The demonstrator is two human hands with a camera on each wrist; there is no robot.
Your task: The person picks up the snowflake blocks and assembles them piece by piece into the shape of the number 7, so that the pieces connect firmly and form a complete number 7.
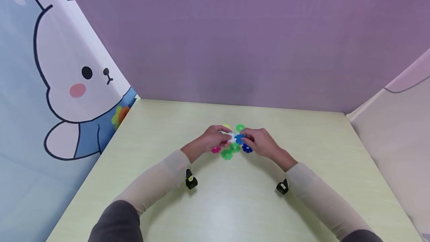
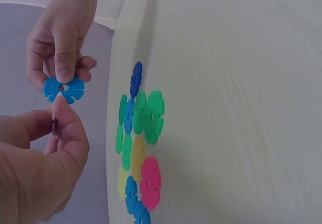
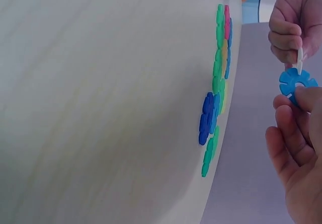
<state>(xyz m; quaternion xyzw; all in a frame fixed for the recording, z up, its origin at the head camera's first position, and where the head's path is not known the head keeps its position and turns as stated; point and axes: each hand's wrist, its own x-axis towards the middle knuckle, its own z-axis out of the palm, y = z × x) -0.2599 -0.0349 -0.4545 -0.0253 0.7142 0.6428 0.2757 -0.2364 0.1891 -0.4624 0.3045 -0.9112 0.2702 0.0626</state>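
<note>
Facing inward, left hand and right hand pinch discs.

A pale table bears flat, notched plastic discs: a pink disc below the left hand, two green discs on the near side between both hands, a dark blue disc below the right hand, and a yellow disc beyond the left hand.

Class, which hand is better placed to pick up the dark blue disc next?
Probably the right hand: the dark blue disc lies closer to it than to the left hand. The right must first release its lighter blue disc.
</note>
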